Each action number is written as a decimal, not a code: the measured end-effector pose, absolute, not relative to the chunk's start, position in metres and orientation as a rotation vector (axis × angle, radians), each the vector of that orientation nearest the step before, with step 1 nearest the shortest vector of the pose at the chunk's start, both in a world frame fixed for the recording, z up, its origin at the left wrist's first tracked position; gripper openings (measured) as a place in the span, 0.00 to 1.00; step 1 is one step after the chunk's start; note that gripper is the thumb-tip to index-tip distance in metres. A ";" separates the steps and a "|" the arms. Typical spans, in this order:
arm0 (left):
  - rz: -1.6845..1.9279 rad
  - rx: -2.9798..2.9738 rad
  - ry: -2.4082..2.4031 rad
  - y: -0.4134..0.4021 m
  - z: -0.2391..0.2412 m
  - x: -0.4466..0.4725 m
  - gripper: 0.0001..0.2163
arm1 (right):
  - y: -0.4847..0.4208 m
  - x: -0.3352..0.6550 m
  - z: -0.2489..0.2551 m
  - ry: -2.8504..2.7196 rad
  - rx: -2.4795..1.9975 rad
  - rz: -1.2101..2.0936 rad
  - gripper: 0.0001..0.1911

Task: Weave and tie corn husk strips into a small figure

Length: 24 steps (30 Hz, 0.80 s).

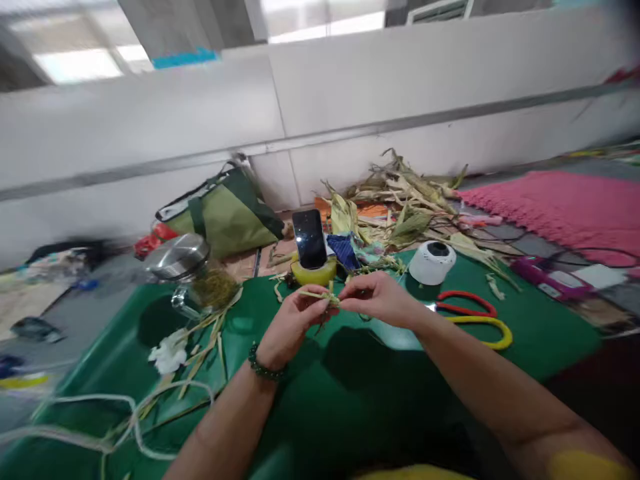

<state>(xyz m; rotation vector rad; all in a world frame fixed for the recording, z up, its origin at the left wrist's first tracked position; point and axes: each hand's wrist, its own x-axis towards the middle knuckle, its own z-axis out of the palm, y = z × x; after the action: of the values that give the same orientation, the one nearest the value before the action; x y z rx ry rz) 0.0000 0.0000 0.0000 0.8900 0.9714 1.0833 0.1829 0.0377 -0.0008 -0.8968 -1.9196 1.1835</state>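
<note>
Head view: one frame, blurred toward the edges.
Left hand (293, 323): fingers pinched on a thin corn husk strip (320, 296), held in the air above the middle of the green table (350, 387).
Right hand (380, 298): fingertips pinched on the same strip, touching the left hand's fingers.
Husk strip: pale green-yellow, narrow, crumpled where the fingers meet — too small to tell a knot from a twist.
Progress: early by my reading — only one short piece in hand, a large husk pile (405, 200) by the far edge, loose strips (205, 347) at the left edge.
Nearby: phone (310, 238) propped at the far edge; red and yellow scissors (475, 319) to the right.
</note>
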 end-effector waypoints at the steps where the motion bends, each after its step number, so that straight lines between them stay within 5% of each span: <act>1: 1.073 0.915 0.967 -0.001 0.000 -0.001 0.18 | 0.036 0.182 0.000 -1.917 -0.898 1.130 0.09; 20: 1.146 0.956 1.055 -0.005 -0.001 0.004 0.20 | 0.023 0.177 0.001 -1.960 -0.893 0.775 0.03; 24: 1.248 1.043 1.097 -0.007 0.001 0.006 0.20 | 0.021 0.177 0.004 -1.947 -0.845 0.723 0.13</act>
<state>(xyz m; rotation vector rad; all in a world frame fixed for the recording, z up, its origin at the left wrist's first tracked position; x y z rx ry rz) 0.0061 -0.0067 0.0015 1.0431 1.0974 1.2483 0.1769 0.0214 0.0040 -0.8447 -1.9473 0.7225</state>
